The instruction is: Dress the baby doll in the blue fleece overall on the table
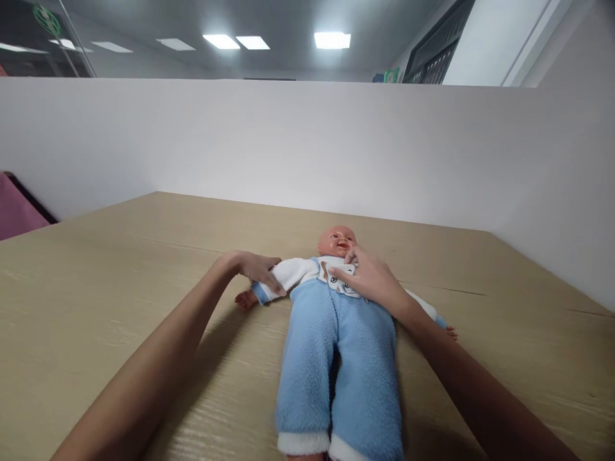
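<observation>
A baby doll (pixel 340 242) lies on its back, head toward the far wall, arms spread to both sides. It wears a fuzzy blue-and-white outfit (pixel 312 352) with an animal face on the chest. My left hand (pixel 254 266) is closed around the doll's white sleeve (pixel 293 274), thumb on the near side, just above the blue cuff. Across the upper chest lies my right hand (pixel 372 275), its fingers curled at the clothing near the collar and its thumb over the animal face. The fingertips of the right hand are partly hidden.
A wood-grain table (pixel 168 256) carries the doll. White partition walls (pixel 288 141) rise behind it and at the right. Beyond the left edge shows a pink chair back (pixel 19 208). Lit ceiling panels (pixel 331 41) are visible above the partition.
</observation>
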The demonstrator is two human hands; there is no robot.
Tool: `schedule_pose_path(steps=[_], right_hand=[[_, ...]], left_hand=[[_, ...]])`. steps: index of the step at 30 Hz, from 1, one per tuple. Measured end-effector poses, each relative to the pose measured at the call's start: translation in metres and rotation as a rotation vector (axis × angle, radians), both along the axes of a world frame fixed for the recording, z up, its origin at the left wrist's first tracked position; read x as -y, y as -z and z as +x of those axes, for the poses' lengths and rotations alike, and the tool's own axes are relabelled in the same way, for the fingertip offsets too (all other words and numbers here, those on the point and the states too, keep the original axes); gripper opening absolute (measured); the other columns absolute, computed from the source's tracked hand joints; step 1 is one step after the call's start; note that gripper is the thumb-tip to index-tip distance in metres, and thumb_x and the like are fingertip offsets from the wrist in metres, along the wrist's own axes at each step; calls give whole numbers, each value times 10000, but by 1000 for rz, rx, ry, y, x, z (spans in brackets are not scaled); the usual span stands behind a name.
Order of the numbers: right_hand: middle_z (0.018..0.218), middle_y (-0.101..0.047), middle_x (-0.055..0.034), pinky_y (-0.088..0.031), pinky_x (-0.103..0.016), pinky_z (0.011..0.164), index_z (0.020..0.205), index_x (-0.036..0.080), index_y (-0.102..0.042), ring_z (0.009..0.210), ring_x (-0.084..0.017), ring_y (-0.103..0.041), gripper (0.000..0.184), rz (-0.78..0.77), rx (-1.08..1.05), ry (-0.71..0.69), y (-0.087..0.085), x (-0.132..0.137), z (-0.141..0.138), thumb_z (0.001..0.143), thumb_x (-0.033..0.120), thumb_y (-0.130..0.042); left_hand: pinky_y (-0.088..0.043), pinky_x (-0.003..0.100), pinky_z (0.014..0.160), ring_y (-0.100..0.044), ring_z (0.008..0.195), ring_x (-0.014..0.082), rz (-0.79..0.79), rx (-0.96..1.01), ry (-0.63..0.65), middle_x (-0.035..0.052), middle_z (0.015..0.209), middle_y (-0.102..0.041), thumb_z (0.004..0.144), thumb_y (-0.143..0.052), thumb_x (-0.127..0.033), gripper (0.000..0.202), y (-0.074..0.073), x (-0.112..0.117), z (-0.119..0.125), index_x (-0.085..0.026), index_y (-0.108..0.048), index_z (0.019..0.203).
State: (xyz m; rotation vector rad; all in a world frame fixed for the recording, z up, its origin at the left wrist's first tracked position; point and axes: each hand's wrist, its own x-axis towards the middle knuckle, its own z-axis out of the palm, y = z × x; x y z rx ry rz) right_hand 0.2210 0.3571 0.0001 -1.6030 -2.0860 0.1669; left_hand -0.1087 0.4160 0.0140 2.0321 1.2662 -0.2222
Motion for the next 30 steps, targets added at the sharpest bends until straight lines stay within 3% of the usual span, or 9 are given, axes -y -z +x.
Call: schedule_pose_path(steps=[4, 9, 12, 14, 17, 20, 22, 26, 30], right_hand=[[1103, -720, -104, -459, -460, 1002, 1080, 238, -636, 1079, -330, -647, 369, 207, 1, 55, 23, 20, 36, 959, 587, -641], [1206, -709, -154, -456, -556, 1057, 1255, 222, -632, 1146, -388, -631, 524, 211, 90, 130, 60, 65, 117, 955, 652, -606], [1271, -704, -157, -471, -580, 1059, 1331, 232, -608, 1157, -398, -640, 610, 140, 51, 105, 77, 88, 155, 901, 659, -678], [1323, -686, -158, -496, -573, 1058, 1370, 243, -590, 1196, -394, -638, 642, 71, -26, 75, 81, 95, 168, 882, 641, -718], [1377, -662, -147, -567, -519, 1021, 1391, 268, -567, 1220, -358, -655, 632, -98, -217, -7, 79, 98, 174, 886, 600, -753], [1385, -665, -143, -607, -482, 997, 1380, 273, -550, 1195, -334, -696, 685, -206, -463, -21, 75, 98, 171, 835, 581, -830], [1323, -698, -132, -613, -463, 979, 1346, 266, -560, 1142, -324, -720, 735, -204, -585, 36, 72, 101, 167, 767, 572, -894], [1172, -738, -95, -616, -421, 936, 1237, 245, -623, 1036, -287, -719, 722, -140, -822, 102, 61, 103, 153, 687, 592, -937], [1001, -688, -32, -594, -357, 970, 920, 228, -626, 987, -216, -667, 510, -10, -1026, 62, 49, 84, 131, 685, 547, -948]], left_hand=[[-543, 354, 912, -666, 1190, 374, -14, -3, -43, 122, 1299, -719, 600, -884, -730, 950, -1, 5, 6, -194, -567, 1317], [-528, 386, 967, -632, 1259, 388, 57, -92, -68, 152, 1435, -633, 588, -890, -723, 1060, -11, 5, 0, -220, -493, 1432], [-490, 439, 1052, -576, 1327, 394, 334, -87, -86, 182, 1521, -536, 714, -800, -748, 969, -30, 17, 16, -227, -482, 1466], [-462, 461, 1092, -563, 1334, 376, 593, 43, -53, 185, 1487, -546, 876, -652, -747, 786, -41, 33, 46, -212, -521, 1436], [-462, 450, 1100, -584, 1289, 328, 782, 277, 66, 148, 1390, -609, 1001, -578, -644, 559, -43, 58, 112, -210, -589, 1353], [-395, 499, 1171, -511, 1377, 355, 862, 265, 206, 150, 1366, -632, 1017, -636, -508, 413, -26, 67, 173, -190, -646, 1280], [-402, 521, 1154, -536, 1331, 363, 848, 213, 278, 138, 1315, -662, 1003, -670, -453, 347, -11, 64, 197, -183, -679, 1220], [-465, 464, 1038, -606, 1160, 323, 831, 238, 352, 106, 1188, -703, 1008, -675, -383, 210, 8, 58, 208, -190, -677, 1093], [-462, 385, 984, -639, 1108, 255, 865, 492, 373, 61, 1178, -720, 1118, -506, -392, 205, 8, 65, 203, -234, -608, 1197]])
